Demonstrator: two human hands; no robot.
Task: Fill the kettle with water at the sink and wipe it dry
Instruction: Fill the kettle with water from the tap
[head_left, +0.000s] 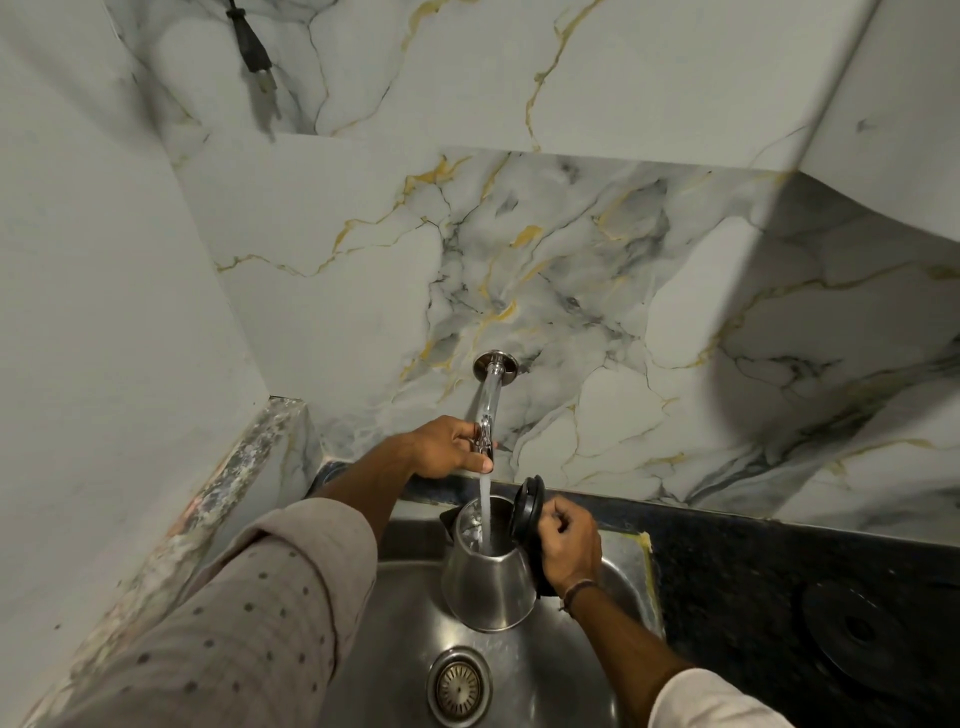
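The kettle (488, 582) handle lay hidden under the right hand (566, 545), closed around it. How full the kettle was could not be told past the stream. Left of the kettle, the left hand (441, 449) covered the tap (487, 410) lever. Below the kettle, the sink (524, 670) ran off the bottom edge. Right of it, the round black base (857, 631) sat in shadow, its details unclear. Far above, the plug (249, 41) cord left the top edge.

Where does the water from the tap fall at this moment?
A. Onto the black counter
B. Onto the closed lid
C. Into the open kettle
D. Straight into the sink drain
C: the stream from the tap drops into the mouth of the kettle, whose lid stands tipped open.
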